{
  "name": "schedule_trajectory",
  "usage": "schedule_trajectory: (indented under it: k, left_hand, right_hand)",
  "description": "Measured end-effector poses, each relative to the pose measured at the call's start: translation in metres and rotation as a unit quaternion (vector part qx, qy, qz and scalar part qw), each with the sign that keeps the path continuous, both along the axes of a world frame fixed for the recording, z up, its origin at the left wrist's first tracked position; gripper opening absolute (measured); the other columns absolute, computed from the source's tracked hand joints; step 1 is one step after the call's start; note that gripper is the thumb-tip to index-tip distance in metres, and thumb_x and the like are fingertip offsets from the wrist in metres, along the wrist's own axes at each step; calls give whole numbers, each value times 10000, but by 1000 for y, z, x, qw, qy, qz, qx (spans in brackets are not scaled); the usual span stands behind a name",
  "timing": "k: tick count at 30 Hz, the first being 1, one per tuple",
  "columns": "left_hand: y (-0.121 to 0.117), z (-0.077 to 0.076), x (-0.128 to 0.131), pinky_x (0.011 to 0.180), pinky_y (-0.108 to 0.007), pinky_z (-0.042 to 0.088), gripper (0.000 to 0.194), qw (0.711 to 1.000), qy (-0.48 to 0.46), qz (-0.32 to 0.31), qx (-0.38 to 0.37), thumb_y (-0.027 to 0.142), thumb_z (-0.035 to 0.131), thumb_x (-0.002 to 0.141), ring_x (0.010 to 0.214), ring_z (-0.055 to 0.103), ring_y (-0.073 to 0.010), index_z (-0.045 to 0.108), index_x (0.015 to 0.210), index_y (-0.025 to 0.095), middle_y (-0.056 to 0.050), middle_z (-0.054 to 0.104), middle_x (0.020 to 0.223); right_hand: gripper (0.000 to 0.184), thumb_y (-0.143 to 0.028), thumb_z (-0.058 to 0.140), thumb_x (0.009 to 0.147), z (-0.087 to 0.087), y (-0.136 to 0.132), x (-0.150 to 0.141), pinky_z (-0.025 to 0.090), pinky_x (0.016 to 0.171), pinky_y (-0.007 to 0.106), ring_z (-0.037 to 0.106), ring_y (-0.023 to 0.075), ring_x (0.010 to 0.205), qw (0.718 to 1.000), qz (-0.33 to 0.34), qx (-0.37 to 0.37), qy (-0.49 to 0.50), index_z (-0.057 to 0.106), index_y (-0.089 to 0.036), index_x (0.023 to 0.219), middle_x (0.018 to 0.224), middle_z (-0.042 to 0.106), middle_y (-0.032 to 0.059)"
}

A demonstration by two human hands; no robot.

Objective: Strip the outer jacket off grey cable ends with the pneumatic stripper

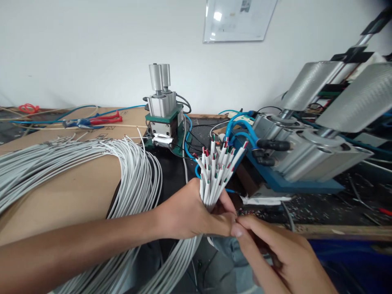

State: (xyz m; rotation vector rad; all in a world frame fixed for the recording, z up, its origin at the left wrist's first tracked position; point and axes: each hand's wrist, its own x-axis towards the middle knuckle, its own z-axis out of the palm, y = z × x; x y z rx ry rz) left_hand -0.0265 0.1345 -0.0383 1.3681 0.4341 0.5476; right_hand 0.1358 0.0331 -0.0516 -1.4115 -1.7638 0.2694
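Note:
My left hand (190, 210) is closed round a bundle of white cables (214, 175), whose stripped ends with red, green and white cores fan upward. The cables loop back over the brown cardboard (76, 192) to the left as a long white coil (134, 179). My right hand (275, 253) sits just below and right of the bundle, thumb and forefinger pinched together against my left thumb; what they hold is hidden.
A small green pneumatic press (163, 118) stands at the back centre. A larger blue-based machine with silver cylinders (300, 151) and blue air hoses fills the right. Red-handled pliers (98, 120) lie at the back left. Wire scraps litter the dark bench (337, 204).

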Motion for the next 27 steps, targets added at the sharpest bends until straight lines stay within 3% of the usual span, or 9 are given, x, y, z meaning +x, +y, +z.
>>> schedule_trajectory:
  k: [2, 4, 6, 9, 11, 14, 18, 21, 27]
  left_hand:
    - [-1, 2, 0, 500, -134, 361, 149, 1000, -4, 3, -3, -35, 708, 688, 566, 458, -56, 642, 705, 98, 38, 576, 605]
    - [-3, 3, 0, 529, -131, 389, 138, 1000, -20, 15, -15, 10, 726, 734, 566, 467, -48, 625, 700, 98, 32, 581, 616]
    - [-6, 3, 0, 546, -120, 407, 168, 999, -35, 28, -28, 95, 763, 777, 562, 474, -38, 608, 714, 101, 32, 574, 621]
    - [-11, -3, 0, 480, -122, 425, 314, 997, -49, 5, -66, 328, 799, 834, 490, 508, -45, 563, 778, 129, 25, 580, 605]
    - [-13, -7, 0, 375, -135, 404, 374, 991, -67, -40, -107, 468, 737, 881, 387, 503, -60, 540, 832, 155, 4, 617, 608]
    - [-13, -9, 0, 299, -120, 372, 361, 987, -71, -60, -129, 498, 660, 931, 314, 481, -57, 545, 866, 163, -9, 644, 629]
    - [-13, -5, -1, 336, -82, 399, 410, 994, -40, -38, -96, 526, 615, 950, 337, 492, -26, 556, 817, 143, -2, 621, 632]
    - [-14, -4, -3, 349, -75, 398, 421, 996, -32, -27, -85, 537, 622, 941, 365, 525, -35, 548, 820, 140, -3, 620, 627]
    - [-14, -7, 2, 333, -83, 418, 419, 990, -56, -35, -121, 544, 703, 888, 334, 510, -48, 534, 851, 162, 39, 595, 545]
  right_hand:
    - [327, -412, 560, 935, -4, 0, -5, 432, 406, 170, 576, 115, 435, 997, -2, -45, 69, 572, -245, 654, 528, 581, -35]
    - [365, -504, 574, 921, -11, 0, -18, 428, 375, 195, 537, 130, 375, 972, 2, -107, 208, 595, -237, 672, 450, 524, -33]
    - [397, -589, 603, 886, -18, 0, -38, 434, 367, 217, 498, 133, 337, 915, -26, -130, 380, 637, -230, 720, 401, 465, -47]
    - [395, -604, 718, 791, -27, 2, -67, 384, 351, 209, 434, 94, 338, 810, -138, -70, 566, 667, -220, 715, 459, 377, -84]
    - [377, -576, 766, 752, -32, 7, -79, 378, 334, 221, 429, 97, 333, 780, -148, -32, 607, 675, -214, 700, 481, 358, -90]
    - [405, -558, 774, 751, -33, 13, -88, 427, 329, 257, 420, 104, 306, 765, -108, -2, 634, 628, -201, 627, 442, 379, -89]
    - [389, -530, 796, 746, -25, 17, -98, 421, 386, 200, 396, 50, 336, 694, -187, 7, 696, 616, -196, 662, 481, 367, -113]
    - [366, -535, 800, 740, -23, 16, -101, 377, 356, 198, 413, 62, 330, 713, -182, 16, 676, 685, -189, 764, 482, 374, -113]
    - [350, -491, 766, 801, -22, 10, -95, 400, 417, 213, 434, 64, 379, 740, -160, -1, 653, 634, -189, 686, 512, 357, -99]
